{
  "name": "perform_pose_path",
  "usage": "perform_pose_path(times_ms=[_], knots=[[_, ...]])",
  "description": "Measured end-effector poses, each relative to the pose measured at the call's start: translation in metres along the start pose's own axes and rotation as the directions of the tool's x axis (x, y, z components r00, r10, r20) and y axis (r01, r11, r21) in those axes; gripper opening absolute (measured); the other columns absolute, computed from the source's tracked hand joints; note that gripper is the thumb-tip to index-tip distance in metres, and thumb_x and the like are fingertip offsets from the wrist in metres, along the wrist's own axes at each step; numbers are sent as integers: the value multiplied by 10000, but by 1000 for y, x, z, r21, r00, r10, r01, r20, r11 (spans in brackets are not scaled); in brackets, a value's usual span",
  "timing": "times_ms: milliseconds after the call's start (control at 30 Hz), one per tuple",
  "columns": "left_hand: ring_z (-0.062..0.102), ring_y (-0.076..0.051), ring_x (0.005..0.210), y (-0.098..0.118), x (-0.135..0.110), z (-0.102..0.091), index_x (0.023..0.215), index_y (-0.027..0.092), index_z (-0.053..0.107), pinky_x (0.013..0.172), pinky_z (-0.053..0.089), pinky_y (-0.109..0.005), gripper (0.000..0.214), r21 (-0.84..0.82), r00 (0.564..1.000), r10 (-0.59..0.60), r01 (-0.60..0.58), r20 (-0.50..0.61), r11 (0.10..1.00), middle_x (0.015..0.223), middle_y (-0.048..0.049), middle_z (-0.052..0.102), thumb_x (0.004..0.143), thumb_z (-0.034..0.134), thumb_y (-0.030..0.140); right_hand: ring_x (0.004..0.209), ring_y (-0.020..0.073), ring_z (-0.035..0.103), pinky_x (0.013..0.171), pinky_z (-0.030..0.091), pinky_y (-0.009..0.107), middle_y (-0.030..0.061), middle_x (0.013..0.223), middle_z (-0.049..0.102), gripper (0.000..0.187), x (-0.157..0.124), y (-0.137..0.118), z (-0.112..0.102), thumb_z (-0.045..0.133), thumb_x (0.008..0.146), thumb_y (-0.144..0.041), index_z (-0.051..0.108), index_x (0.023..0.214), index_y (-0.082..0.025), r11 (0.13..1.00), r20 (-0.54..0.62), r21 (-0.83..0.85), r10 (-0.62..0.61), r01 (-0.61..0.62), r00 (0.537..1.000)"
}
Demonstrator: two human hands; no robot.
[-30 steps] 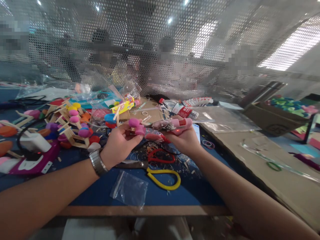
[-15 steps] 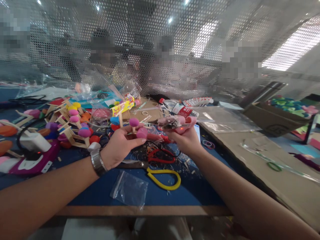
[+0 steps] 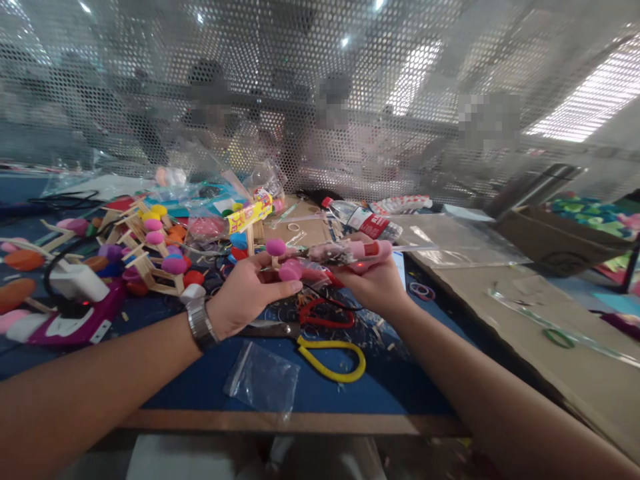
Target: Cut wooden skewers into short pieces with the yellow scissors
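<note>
My left hand (image 3: 247, 290) is closed round a small wooden stick piece with pink pom-poms (image 3: 277, 248) on its ends, held above the blue table (image 3: 200, 380). My right hand (image 3: 373, 283) grips a pink glue gun (image 3: 350, 252) lying sideways, its tip pointing left towards the pom-pom piece. A red light glows under the gun. The two hands almost touch. A metal watch (image 3: 200, 325) is on my left wrist.
Yellow-handled scissors (image 3: 325, 353), red-handled scissors (image 3: 325, 313) and a small clear bag (image 3: 260, 380) lie below my hands. Stick-and-pom-pom pieces (image 3: 150, 253) pile at left beside a purple device (image 3: 70, 323). A bottle (image 3: 363, 220), cardboard (image 3: 550, 313) and a perforated screen (image 3: 320, 100) with people beyond it.
Both hands stay together and shifted slightly right. The glue gun tip has come level again, close to the pom-pom piece in my left hand.
</note>
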State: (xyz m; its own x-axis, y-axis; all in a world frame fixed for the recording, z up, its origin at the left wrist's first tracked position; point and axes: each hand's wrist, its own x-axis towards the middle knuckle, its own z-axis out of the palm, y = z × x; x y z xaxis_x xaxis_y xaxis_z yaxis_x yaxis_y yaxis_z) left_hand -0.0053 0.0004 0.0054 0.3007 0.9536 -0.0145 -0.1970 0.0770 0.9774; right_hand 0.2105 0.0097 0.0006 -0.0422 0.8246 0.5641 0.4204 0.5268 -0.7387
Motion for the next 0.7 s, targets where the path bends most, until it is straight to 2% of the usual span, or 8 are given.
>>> perform_pose_path(times_ms=[133,333,700], knots=[[705,-191,901,-1,-1,0,1023,176,723,923,534,-405,465,0,999,-19,19,40,1000,980,-41,761,586,880,169,611,183,600,602,514,323,-14,690,633,228,-2,0,0,683,659,-262,540,836,-239,1000,24,-14,1,0,1000],[692,-179,865,-1,-2,-1,892,152,718,876,539,-371,354,6,992,-55,54,118,999,896,-31,741,584,890,175,619,185,607,593,499,313,-7,713,637,256,-1,2,-3,651,630,-243,552,866,-229,997,34,-73,9,-6,999],[683,-175,845,0,-5,-1,894,145,729,842,538,-346,353,7,975,-87,87,205,996,900,-49,737,594,903,210,666,205,632,611,510,328,20,763,666,279,-1,4,-4,671,635,-268,557,886,-231,996,92,-86,-7,15,996]])
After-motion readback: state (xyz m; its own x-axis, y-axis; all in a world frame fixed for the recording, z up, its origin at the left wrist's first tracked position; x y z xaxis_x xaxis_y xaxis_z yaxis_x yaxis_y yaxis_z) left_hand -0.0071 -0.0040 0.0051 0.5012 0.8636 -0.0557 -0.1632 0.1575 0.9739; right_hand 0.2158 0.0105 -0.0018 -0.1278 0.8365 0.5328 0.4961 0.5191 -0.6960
